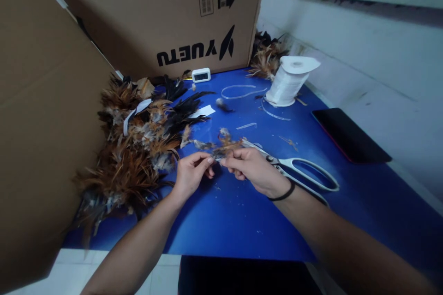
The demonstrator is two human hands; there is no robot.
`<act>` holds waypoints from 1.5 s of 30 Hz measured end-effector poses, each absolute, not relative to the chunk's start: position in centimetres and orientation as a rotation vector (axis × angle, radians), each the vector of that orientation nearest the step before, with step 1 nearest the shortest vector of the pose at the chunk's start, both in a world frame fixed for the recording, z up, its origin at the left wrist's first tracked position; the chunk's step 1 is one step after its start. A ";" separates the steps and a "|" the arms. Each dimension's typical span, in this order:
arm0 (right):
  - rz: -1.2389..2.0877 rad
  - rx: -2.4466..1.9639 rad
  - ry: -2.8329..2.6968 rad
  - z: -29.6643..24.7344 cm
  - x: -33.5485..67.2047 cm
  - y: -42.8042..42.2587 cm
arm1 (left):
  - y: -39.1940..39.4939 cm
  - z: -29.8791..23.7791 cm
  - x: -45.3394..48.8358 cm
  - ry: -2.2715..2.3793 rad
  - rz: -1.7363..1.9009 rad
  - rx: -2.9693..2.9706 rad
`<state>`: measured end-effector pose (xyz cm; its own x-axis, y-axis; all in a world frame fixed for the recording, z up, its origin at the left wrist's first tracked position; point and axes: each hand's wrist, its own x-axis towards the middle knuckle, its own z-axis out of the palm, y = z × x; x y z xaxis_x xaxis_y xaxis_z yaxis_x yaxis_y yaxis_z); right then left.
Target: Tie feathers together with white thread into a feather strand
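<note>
My left hand [192, 173] and my right hand [254, 170] meet over the blue table [242, 221], both pinched on a small bunch of brown and grey feathers [223, 145] held between them. The feather tips fan up and away from my fingers. White-handled scissors [297, 170] lie on the table just right of my right hand, partly behind it. A black band circles my right wrist. A big pile of brown and black feathers [138, 147] lies to the left of my left hand.
A large cardboard box [166, 14] stands at the back and a cardboard sheet [41, 124] walls the left. A white spool of thread [289, 80], a small white clock [201, 74], a dark phone [349, 133] and more feathers [266, 57] rest on the table.
</note>
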<state>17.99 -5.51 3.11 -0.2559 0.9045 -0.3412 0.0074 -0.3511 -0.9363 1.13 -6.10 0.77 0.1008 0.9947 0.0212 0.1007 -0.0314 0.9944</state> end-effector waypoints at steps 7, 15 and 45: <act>1.844 -1.177 -0.995 3.4 17.9 -5.6 | -5.9 0.7 0.8 1.252 1.118 1.589; 1.709 -0.967 -0.792 4.8 19.7 -4.9 | -5.7 0.7 0.8 1.128 1.091 1.181; 0.296 -1.581 -2.198 2.3 15.1 1.4 | -4.8 2.4 -0.5 0.980 1.359 0.773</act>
